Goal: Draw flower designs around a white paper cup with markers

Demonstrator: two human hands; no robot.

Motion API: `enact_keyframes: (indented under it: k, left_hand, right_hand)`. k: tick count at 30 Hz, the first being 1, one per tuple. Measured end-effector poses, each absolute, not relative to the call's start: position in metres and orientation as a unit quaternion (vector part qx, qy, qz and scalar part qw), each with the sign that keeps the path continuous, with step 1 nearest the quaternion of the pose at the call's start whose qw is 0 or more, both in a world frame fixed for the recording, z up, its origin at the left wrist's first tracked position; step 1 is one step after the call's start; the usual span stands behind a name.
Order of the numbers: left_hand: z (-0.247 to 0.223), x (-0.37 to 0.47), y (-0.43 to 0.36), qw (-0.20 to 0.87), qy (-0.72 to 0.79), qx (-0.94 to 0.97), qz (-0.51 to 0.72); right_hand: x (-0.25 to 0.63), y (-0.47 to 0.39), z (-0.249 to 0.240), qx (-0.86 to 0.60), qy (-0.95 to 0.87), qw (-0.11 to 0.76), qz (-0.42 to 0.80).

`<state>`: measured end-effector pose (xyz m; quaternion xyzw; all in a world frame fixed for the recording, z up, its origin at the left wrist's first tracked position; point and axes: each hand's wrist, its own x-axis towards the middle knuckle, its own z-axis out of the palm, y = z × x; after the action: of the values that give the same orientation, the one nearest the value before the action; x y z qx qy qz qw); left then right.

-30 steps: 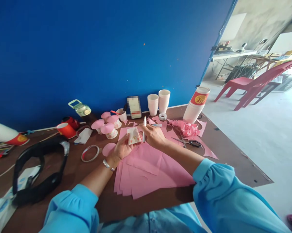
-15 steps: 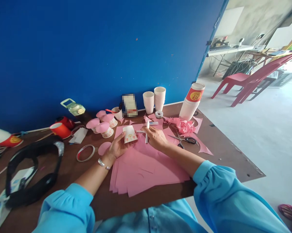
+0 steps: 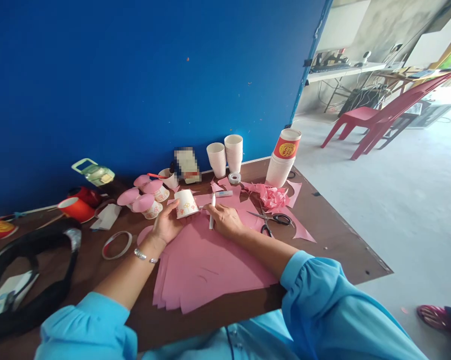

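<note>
A white paper cup [image 3: 186, 204] with orange and red flowers drawn on it is upside down in my left hand [image 3: 167, 224], its fingers wrapped round the cup's left side. My right hand [image 3: 228, 222], closed, holds a white marker [image 3: 212, 212] upright, just right of the cup. Both hands are over a fanned stack of pink paper [image 3: 213, 270]. Left of the cup stand several decorated cups with pink round tops [image 3: 143, 203]. Another white marker [image 3: 224, 193] lies behind my right hand.
Scissors [image 3: 281, 219] and crumpled pink paper [image 3: 274, 197] lie on the right. Stacked white cups [image 3: 234, 154] stand by the blue wall. A tape roll [image 3: 117, 245], black neckband [image 3: 33, 300] and bottle [image 3: 97, 174] are left. A person's foot [image 3: 431, 316] shows at the lower right.
The view has turned slightly right, so things appear further left. The cup in my left hand has been turned and shows its drawings differently. My right hand still holds the marker.
</note>
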<state>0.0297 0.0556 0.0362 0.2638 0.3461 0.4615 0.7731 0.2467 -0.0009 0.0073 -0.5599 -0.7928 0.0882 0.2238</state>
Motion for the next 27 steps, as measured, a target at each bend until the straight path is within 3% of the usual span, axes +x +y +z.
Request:
enact_keyframes:
  k: [4, 9, 16, 27]
  left_hand:
    - [0.036, 0.039, 0.052, 0.752, 0.320, 0.245, 0.522]
    - [0.036, 0.047, 0.048, 0.765, 0.335, 0.223, 0.502]
    - [0.026, 0.050, 0.047, 0.798, 0.299, 0.254, 0.458]
    - [0.004, 0.049, 0.042, 0.802, 0.279, 0.319, 0.421]
  right_hand:
    - [0.247, -0.001, 0.006, -0.560, -0.787, 0.237, 0.104]
    - [0.256, 0.001, 0.000, -0.559, -0.772, 0.277, 0.124]
    - [0.263, 0.003, -0.014, -0.481, -0.759, 0.416, 0.139]
    - [0.268, 0.002, -0.015, -0.488, -0.790, 0.351, 0.122]
